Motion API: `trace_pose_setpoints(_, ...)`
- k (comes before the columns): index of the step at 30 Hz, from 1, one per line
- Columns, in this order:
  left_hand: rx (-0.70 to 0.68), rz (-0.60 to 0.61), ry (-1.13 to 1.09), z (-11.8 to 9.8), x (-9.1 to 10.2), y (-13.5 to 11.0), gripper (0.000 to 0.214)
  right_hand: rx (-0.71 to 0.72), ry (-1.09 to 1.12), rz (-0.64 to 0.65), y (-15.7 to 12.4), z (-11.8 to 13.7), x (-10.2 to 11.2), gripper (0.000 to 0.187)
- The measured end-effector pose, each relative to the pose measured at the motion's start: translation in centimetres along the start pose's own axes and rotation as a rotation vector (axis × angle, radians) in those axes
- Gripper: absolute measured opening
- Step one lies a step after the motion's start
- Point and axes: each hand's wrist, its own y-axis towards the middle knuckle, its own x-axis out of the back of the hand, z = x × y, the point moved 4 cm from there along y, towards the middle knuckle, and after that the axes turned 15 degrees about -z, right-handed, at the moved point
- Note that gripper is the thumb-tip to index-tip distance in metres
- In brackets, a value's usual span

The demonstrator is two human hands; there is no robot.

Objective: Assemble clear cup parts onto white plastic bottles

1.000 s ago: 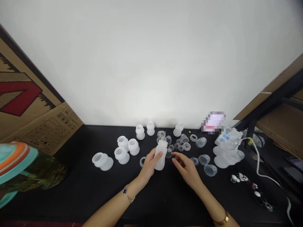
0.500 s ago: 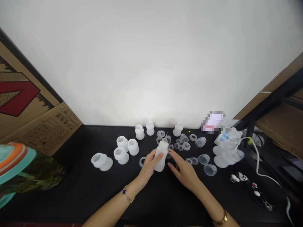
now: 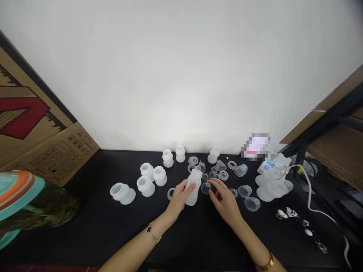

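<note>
My left hand (image 3: 178, 198) is wrapped round a frosted white silicone bottle (image 3: 194, 187) that stands upright on the black table (image 3: 85, 223). Just to its right, my right hand (image 3: 224, 200) pinches a small clear round cap (image 3: 206, 187) between thumb and fingertips, held close beside the bottle's upper half. Several small clear rings and cups (image 3: 218, 172) lie scattered just behind both hands.
Several white silicone bottle parts (image 3: 147, 181) stand to the left. Clear domed cups (image 3: 248, 196) and a pile of white pump parts (image 3: 272, 179) lie at the right, with a white cable (image 3: 312, 204). A cardboard box (image 3: 42, 139) leans at the left; a shelf frame (image 3: 326, 124) stands right.
My right hand dipped to the table beside the bottle and has come up pinching a small clear cap. My left hand kept hold of the bottle in place.
</note>
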Motion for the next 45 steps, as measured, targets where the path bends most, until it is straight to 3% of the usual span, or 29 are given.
trace_pose_setpoints(6, 0.000, 0.004, 0.002, 0.0, 0.0, 0.0, 0.045, -0.004, -0.033, 0.065, -0.1, -0.4, -0.6, 0.042)
trace_pose_setpoints(15, 0.010, -0.003, 0.016, -0.4, -0.2, -0.3, 0.048, -0.012, -0.095, 0.088, -0.2, -0.6, -0.7, 0.033)
trace_pose_setpoints(23, 0.007, -0.001, 0.027, -0.5, -0.2, -0.4, 0.049, -0.022, -0.199, 0.052, -0.4, -1.4, -0.9, 0.044)
trace_pose_setpoints(31, 0.013, -0.001, 0.033, -0.7, -0.3, -0.5, 0.047, -0.052, -0.280, 0.014, -0.3, -2.3, -1.0, 0.032)
trace_pose_setpoints(34, 0.030, -0.002, 0.023, -0.7, -0.4, -0.6, 0.047, -0.059, -0.214, -0.007, 0.0, -1.9, -0.6, 0.029)
trace_pose_setpoints(38, 0.043, -0.002, 0.005, -0.9, -0.5, -0.8, 0.046, -0.175, -0.038, -0.046, 0.5, -1.6, 0.0, 0.033)
trace_pose_setpoints(42, 0.047, -0.001, 0.005, -0.9, -0.5, -0.8, 0.046, -0.367, 0.316, -0.166, 0.9, -1.7, 0.9, 0.042)
trace_pose_setpoints(45, 0.049, 0.001, -0.002, -0.8, -0.5, -0.8, 0.047, -0.507, 0.647, -0.185, 1.0, -1.5, 1.2, 0.042)
